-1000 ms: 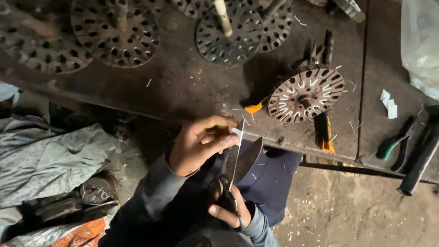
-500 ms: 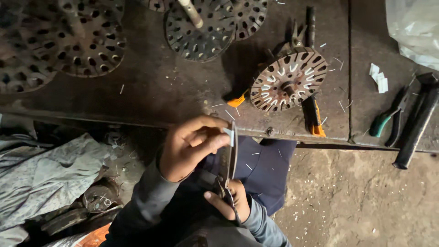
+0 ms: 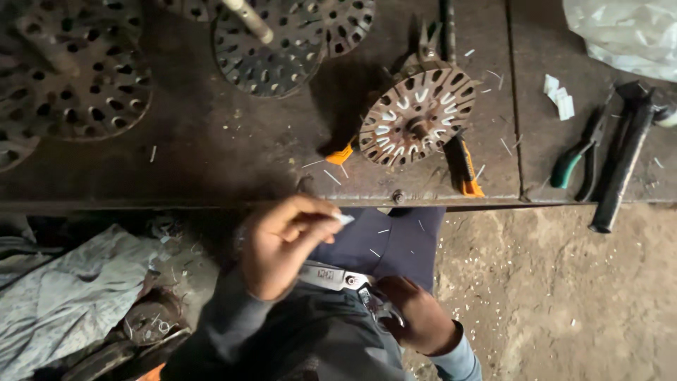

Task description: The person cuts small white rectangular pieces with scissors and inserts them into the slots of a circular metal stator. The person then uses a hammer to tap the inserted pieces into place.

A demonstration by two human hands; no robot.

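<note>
Pinching a small white strip of paper point(image 3: 343, 219) between thumb and fingertips, the left hand point(image 3: 282, 243) hovers just below the near edge of the dark, worn metal counter point(image 3: 211, 155), its grip closed tight on the strip. The right hand point(image 3: 416, 317) sits lower and to the right, fingers wrapped shut through the handles of a pair of steel scissors point(image 3: 338, 277) whose blades point left, toward the left hand. Because the strip is tiny and the blades lie close to the fingertips, a careless cut could nick a finger, or the strip could slip and drop onto the dusty floor point(image 3: 564, 296) among the other white offcuts. On the counter above, a round slotted metal core with white inserts point(image 3: 417, 116) rests partly on an orange-handled tool point(image 3: 463, 166); perforated dark metal discs point(image 3: 268, 46) lie farther left, and green-handled pliers point(image 3: 575, 159) and a black bar point(image 3: 624, 166) lie to the right. Crumpled grey cloth point(image 3: 70, 296) fills the near left.
</note>
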